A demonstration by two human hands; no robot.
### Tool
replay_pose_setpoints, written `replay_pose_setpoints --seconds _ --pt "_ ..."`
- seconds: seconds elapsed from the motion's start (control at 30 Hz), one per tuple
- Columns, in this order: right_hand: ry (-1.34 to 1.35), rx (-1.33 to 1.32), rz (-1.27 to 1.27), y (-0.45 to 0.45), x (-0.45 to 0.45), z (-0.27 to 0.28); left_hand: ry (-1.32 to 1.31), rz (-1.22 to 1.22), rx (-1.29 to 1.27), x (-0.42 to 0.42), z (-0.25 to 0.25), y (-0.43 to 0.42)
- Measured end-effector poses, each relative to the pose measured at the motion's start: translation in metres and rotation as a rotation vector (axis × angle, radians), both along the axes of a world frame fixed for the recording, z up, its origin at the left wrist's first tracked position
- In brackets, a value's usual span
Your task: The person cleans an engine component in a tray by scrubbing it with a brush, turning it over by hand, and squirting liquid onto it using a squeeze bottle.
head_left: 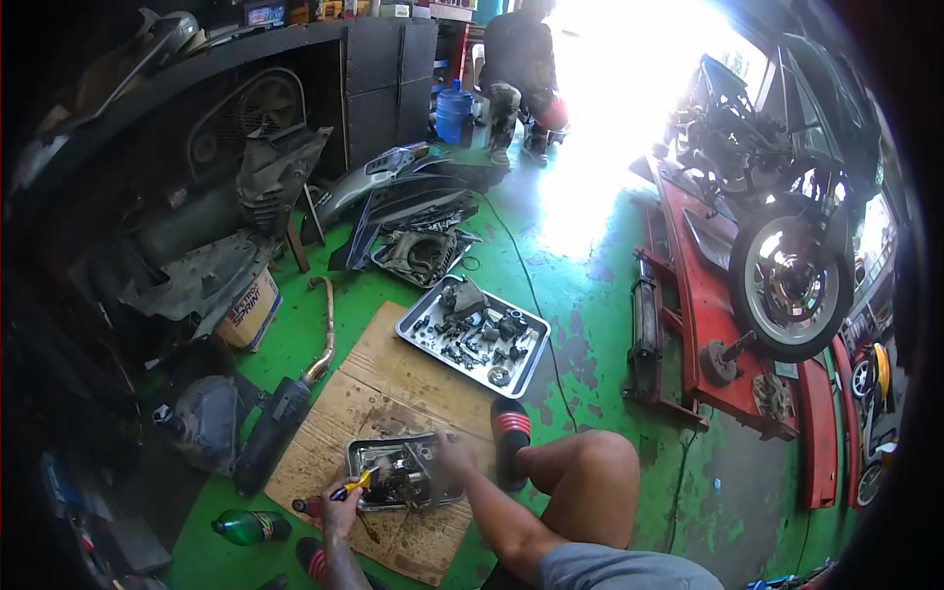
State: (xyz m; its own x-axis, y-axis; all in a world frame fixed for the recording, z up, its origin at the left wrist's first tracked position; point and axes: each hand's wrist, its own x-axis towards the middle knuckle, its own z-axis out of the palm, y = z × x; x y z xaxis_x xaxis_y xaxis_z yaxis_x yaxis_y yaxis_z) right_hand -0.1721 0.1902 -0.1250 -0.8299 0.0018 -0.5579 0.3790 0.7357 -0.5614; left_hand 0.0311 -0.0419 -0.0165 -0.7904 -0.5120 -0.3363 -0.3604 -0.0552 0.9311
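A green bottle (pixel 251 527) lies on the floor; beside it, the left hand (pixel 341 500) is closed around a yellow-and-black tool (pixel 362 482). A metal engine part (pixel 425 474) sits in the small tray (pixel 393 440) on cardboard (pixel 388 359) — the right hand (pixel 455 457), blurred, is at its right side, grip unclear. Further right, a motorcycle (pixel 792 211) stands on a red lift (pixel 716 313).

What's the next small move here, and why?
Perhaps bring the yellow-and-black tool in the left hand to the metal part: the right hand, though blurred, seems to steady that part at the small tray, and the tool is close.
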Motion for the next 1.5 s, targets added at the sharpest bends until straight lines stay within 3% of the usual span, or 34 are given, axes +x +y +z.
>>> replay_pose_setpoints --seconds 0.1,0.3,0.37,0.47,0.57,0.73,0.8,0.97,1.1,1.27,1.5 --pt "0.02 -0.005 -0.022 -0.005 0.003 0.002 0.013 0.046 0.046 0.01 0.001 0.001" --pt "-0.055 -0.106 -0.171 -0.013 0.017 0.093 0.057 0.056 0.003 0.01 0.015 -0.008" --pt "0.088 -0.122 -0.065 -0.011 0.002 0.038 0.093 0.079 0.009 0.011 0.013 -0.011" --pt "0.069 -0.151 -0.172 -0.008 0.006 0.067 0.05 0.091 0.003 0.011 0.025 -0.011" --pt "0.111 -0.128 -0.059 0.001 -0.013 0.01 0.002 0.089 -0.07 0.015 0.026 -0.01" --pt "-0.169 -0.492 -0.255 0.013 -0.013 -0.025 0.01 0.045 -0.087 0.014 0.041 -0.01" --pt "-0.373 -0.604 -0.407 0.009 0.003 0.014 0.013 0.034 -0.06 0.012 0.037 -0.012" --pt "-0.564 -0.643 -0.484 0.015 0.022 0.007 -0.086 -0.055 -0.101 0.008 0.054 -0.005" --pt "-0.596 -0.637 -0.621 0.012 0.03 0.011 -0.06 -0.122 -0.089 0.005 0.056 -0.002" --pt "-0.64 -0.678 -0.75 0.013 0.028 0.0 -0.036 -0.011 -0.128 0.0 0.054 0.009" --pt "-0.657 -0.78 -0.849 0.008 0.022 -0.022 0.002 -0.133 -0.39 -0.013 0.058 0.029"
